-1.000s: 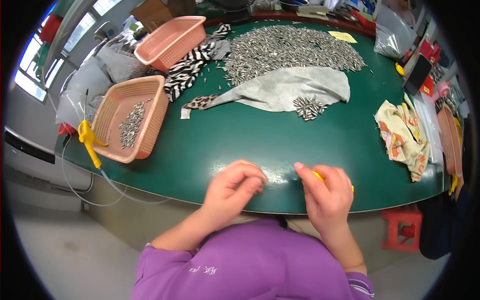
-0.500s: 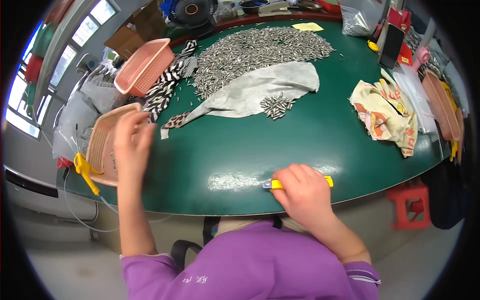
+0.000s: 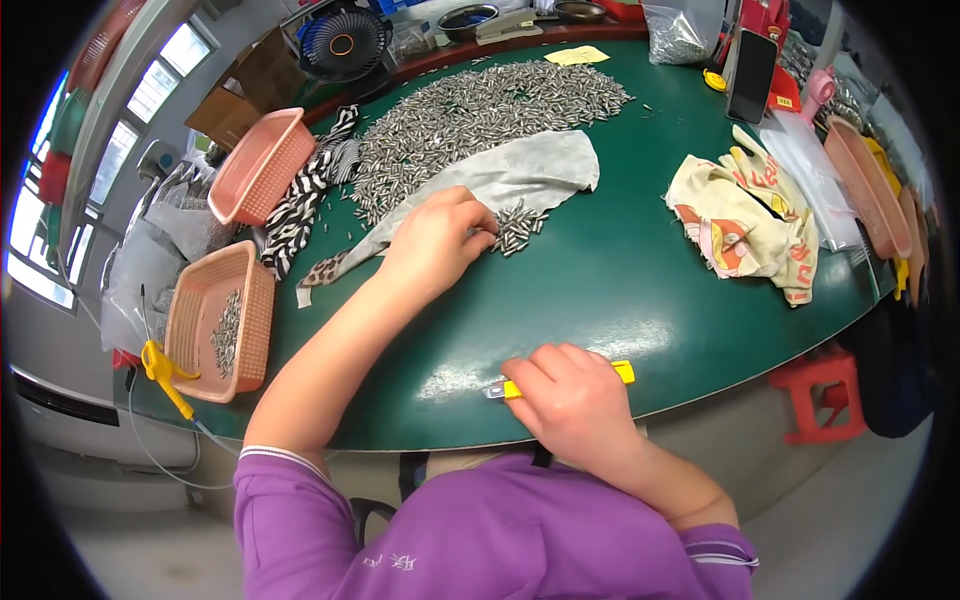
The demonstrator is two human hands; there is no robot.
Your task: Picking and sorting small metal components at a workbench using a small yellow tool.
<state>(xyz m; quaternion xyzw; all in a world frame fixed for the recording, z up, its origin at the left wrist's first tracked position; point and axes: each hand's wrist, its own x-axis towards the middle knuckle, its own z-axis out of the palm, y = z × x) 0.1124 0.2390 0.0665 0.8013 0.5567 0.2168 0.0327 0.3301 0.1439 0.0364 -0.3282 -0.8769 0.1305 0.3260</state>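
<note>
My left hand (image 3: 440, 238) reaches across the table to the near edge of a small pile of short silvery metal pins (image 3: 518, 230). Its fingers are curled, thumb and forefinger tips close together beside the pins; whether a pin is between them is hidden. Under the small pile and partly behind this hand lies a grey cloth (image 3: 545, 165). By the table's front edge my right hand (image 3: 575, 398) is closed round a yellow utility knife (image 3: 513, 389), its metal end pointing left. A pink basket (image 3: 255, 345) at the left has some pins in it.
A large heap of pins (image 3: 480, 105) covers the far table. Another pink basket (image 3: 265, 165), a zebra-striped cloth (image 3: 292, 215) and a yellow air gun (image 3: 165, 372) are at the left. To the right lie a cream patterned cloth (image 3: 735, 220) and a phone standing upright (image 3: 752, 78).
My left hand has moved right from over the near pink basket to the small pile of pins. My right hand keeps its hold on the knife. The whole view has shifted slightly.
</note>
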